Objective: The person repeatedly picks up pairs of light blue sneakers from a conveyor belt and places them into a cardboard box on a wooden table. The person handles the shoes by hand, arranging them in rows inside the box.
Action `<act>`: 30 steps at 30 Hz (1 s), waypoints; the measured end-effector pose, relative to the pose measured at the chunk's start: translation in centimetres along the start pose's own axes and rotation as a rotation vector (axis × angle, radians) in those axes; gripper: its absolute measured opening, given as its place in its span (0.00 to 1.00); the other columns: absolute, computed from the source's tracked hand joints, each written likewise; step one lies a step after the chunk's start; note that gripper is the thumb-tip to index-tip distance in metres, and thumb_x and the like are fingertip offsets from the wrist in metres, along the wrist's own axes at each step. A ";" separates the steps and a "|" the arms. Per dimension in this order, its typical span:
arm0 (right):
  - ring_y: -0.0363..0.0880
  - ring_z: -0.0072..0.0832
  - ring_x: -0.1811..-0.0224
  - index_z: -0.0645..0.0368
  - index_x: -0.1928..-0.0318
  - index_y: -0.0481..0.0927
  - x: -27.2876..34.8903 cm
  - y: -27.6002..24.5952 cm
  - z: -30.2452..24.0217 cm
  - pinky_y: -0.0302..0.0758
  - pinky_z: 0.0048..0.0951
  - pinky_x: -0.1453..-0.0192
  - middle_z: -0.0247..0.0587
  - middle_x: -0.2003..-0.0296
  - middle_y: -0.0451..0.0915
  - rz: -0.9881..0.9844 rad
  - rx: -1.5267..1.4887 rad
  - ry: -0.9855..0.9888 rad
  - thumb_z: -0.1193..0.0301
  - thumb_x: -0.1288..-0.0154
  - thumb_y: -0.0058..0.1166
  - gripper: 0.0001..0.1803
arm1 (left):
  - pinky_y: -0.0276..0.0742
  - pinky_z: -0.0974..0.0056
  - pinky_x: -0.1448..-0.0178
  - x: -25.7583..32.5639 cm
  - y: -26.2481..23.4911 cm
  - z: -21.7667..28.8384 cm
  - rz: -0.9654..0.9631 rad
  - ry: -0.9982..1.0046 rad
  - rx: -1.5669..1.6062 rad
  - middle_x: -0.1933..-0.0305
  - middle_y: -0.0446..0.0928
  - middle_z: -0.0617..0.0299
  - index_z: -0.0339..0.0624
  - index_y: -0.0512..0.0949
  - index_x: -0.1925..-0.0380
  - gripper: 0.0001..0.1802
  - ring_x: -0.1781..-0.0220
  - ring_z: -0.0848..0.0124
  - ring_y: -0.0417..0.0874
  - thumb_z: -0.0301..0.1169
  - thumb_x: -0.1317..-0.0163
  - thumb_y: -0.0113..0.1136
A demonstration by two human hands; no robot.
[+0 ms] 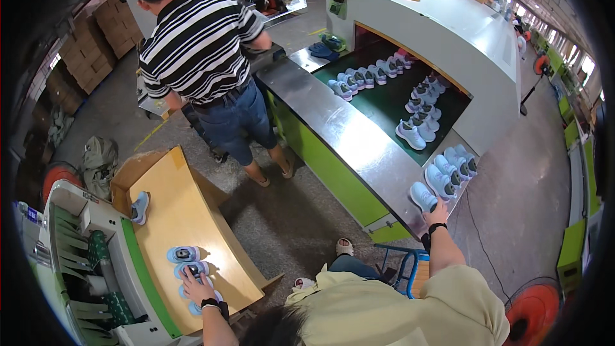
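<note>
My right hand (437, 214) reaches out to the metal ledge of the machine and grips the heel end of a pale sneaker (421, 196). Beside that shoe, several more pale sneakers (441, 179) stand close together along the ledge. On the left, my left hand (198, 287) is over a row of light blue sneakers on the wooden table (168, 202). Its fingers close around the heel opening of one light blue sneaker (182, 269), partly hiding it. Another sneaker (183, 254) sits just beyond, and those under my wrist are partly covered.
Two rows of sneakers (366, 77) stand on the dark green belt (378, 106) of the white tunnel machine (442, 19). A person in a striped shirt (198, 45) stands ahead. One sneaker (139, 207) lies at the table's far end. A blue-framed stool (403, 269) and red fan (533, 314) are near me.
</note>
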State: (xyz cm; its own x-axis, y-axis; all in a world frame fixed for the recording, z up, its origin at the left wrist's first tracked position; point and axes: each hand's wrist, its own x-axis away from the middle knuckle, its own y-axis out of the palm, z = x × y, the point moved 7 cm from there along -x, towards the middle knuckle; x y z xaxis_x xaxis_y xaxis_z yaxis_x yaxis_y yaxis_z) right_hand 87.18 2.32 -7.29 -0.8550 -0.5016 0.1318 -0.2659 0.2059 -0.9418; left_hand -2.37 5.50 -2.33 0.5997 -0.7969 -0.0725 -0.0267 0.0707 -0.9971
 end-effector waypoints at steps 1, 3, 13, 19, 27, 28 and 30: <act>0.62 0.54 0.29 0.41 0.27 0.59 -0.1 0.6 0.1 0.65 0.54 0.29 0.50 0.31 0.63 0.019 0.054 -0.008 0.69 0.52 0.72 0.51 | 0.58 0.44 0.26 0.0 0.1 -0.1 0.022 0.004 -0.004 0.18 0.52 0.57 0.58 0.59 0.24 0.37 0.27 0.52 0.66 0.45 0.31 0.58; 0.58 0.54 0.25 0.39 0.23 0.53 -0.1 2.1 0.1 0.61 0.55 0.26 0.47 0.27 0.58 0.067 0.159 -0.022 0.71 0.50 0.69 0.55 | 0.59 0.45 0.28 -0.1 0.3 -0.3 0.068 0.015 -0.005 0.18 0.54 0.56 0.58 0.60 0.24 0.37 0.30 0.52 0.69 0.44 0.32 0.59; 0.55 0.54 0.24 0.45 0.26 0.63 9.4 7.0 -15.7 0.56 0.51 0.23 0.55 0.25 0.56 0.083 0.091 -0.602 0.72 0.46 0.64 0.45 | 0.66 0.44 0.32 -0.2 -1.1 -1.0 0.167 0.090 0.206 0.34 0.75 0.46 0.42 0.71 0.34 0.35 0.34 0.47 0.74 0.43 0.39 0.65; 0.66 0.56 0.35 0.56 0.49 0.81 16.7 15.1 -21.9 0.64 0.53 0.30 0.57 0.39 0.68 -0.183 0.034 -0.938 0.76 0.48 0.66 0.23 | 0.56 0.33 0.28 -0.6 -0.7 -0.8 0.116 0.065 0.149 0.20 0.55 0.52 0.58 0.66 0.28 0.36 0.30 0.52 0.68 0.47 0.36 0.61; 0.84 0.38 0.54 0.62 0.48 0.81 34.4 20.6 -42.4 0.80 0.34 0.48 0.49 0.55 0.84 -1.078 0.100 -1.257 0.71 0.37 0.63 0.18 | 0.58 0.32 0.29 -0.2 -0.8 -1.8 0.084 0.019 0.209 0.21 0.57 0.52 0.59 0.63 0.26 0.35 0.31 0.53 0.70 0.48 0.33 0.58; 0.85 0.37 0.55 0.63 0.48 0.81 38.0 20.4 -45.4 0.80 0.33 0.48 0.48 0.56 0.84 -1.102 0.068 -1.345 0.71 0.36 0.62 0.17 | 0.58 0.32 0.29 -0.3 -0.9 -1.7 0.082 0.018 0.209 0.21 0.57 0.52 0.60 0.63 0.26 0.35 0.31 0.53 0.70 0.48 0.33 0.57; 0.85 0.34 0.56 0.63 0.47 0.81 45.3 19.8 -50.9 0.80 0.31 0.50 0.47 0.56 0.84 -1.150 -0.001 -1.517 0.72 0.34 0.60 0.16 | 0.58 0.33 0.29 -0.3 -1.4 -1.7 0.105 0.013 0.206 0.22 0.59 0.54 0.60 0.66 0.29 0.33 0.32 0.55 0.70 0.49 0.33 0.57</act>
State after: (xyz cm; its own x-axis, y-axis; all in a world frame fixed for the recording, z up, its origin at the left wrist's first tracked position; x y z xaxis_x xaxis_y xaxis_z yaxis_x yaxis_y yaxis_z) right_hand 20.49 26.44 -4.19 0.7666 -0.5869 0.2606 -0.3417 -0.7164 -0.6082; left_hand -3.88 4.65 -0.98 0.5921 -0.7862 -0.1769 0.0763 0.2732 -0.9589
